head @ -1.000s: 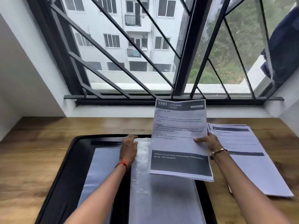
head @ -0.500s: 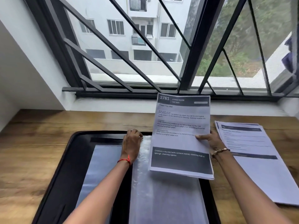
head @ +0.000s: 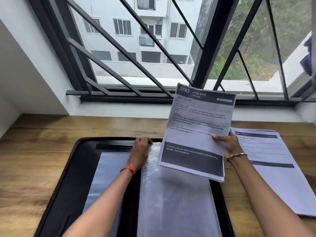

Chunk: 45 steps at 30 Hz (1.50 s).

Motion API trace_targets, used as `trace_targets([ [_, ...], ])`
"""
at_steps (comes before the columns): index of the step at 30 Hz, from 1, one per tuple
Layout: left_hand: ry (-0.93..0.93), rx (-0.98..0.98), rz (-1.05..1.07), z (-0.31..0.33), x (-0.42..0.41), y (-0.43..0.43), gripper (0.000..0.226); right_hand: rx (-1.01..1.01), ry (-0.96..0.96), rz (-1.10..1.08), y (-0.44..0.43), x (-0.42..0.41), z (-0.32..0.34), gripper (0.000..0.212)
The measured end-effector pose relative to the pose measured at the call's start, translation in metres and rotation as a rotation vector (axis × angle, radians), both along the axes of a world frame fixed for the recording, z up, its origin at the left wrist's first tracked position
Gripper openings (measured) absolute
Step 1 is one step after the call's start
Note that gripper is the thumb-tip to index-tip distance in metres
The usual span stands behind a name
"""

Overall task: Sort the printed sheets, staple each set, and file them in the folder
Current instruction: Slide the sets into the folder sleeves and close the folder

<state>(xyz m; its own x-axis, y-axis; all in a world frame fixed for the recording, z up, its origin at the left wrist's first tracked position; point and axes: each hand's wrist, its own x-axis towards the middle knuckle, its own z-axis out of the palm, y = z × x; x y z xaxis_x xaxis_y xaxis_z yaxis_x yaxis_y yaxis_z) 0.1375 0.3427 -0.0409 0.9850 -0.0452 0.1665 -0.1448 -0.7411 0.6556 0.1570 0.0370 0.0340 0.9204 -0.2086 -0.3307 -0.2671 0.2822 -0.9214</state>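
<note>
A black folder (head: 71, 177) lies open on the wooden desk, with clear plastic sleeves (head: 174, 202) inside. My left hand (head: 140, 151) grips the top edge of the right-hand sleeve. My right hand (head: 229, 142) pinches a set of printed sheets (head: 198, 127), headed "2763 Living Room", by its right edge. The set is raised and tilted above the top of the sleeve. Whether it is stapled cannot be seen.
A second pile of printed sheets (head: 277, 168) lies on the desk (head: 34, 151) to the right of the folder. A barred window (head: 153, 65) and its sill stand close behind the desk. White walls close in at the left and right.
My right hand has lifted the printed set higher and tilted it a little to the right. My left hand has stayed at the sleeve's top edge.
</note>
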Motion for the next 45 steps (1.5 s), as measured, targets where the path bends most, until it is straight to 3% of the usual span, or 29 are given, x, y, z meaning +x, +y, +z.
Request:
trace_targets([
  [4, -0.049, -0.045, -0.051, -0.002, -0.003, 0.004, 0.017, -0.028, -0.061, -0.060, 0.008, 0.019, 0.016, 0.035],
  [11, -0.173, -0.135, -0.037, -0.004, -0.006, 0.007, 0.014, -0.311, -0.254, 0.003, 0.036, 0.052, 0.053, 0.040],
  [21, -0.217, -0.120, -0.032, -0.007, -0.006, 0.008, 0.009, -0.494, -0.417, 0.205, 0.078, 0.078, 0.072, 0.033],
  [33, -0.243, -0.097, -0.021, -0.006, -0.002, 0.005, 0.010, -0.787, -0.505, 0.452, 0.108, 0.101, 0.077, 0.042],
  [42, -0.128, 0.014, 0.003, -0.001, 0.000, 0.000, 0.013, -0.660, -0.335, 0.358, 0.129, 0.110, 0.046, 0.048],
  [45, 0.037, 0.100, -0.029, 0.008, -0.004, -0.009, 0.046, -0.606, -0.293, 0.346, 0.124, 0.110, 0.039, 0.048],
])
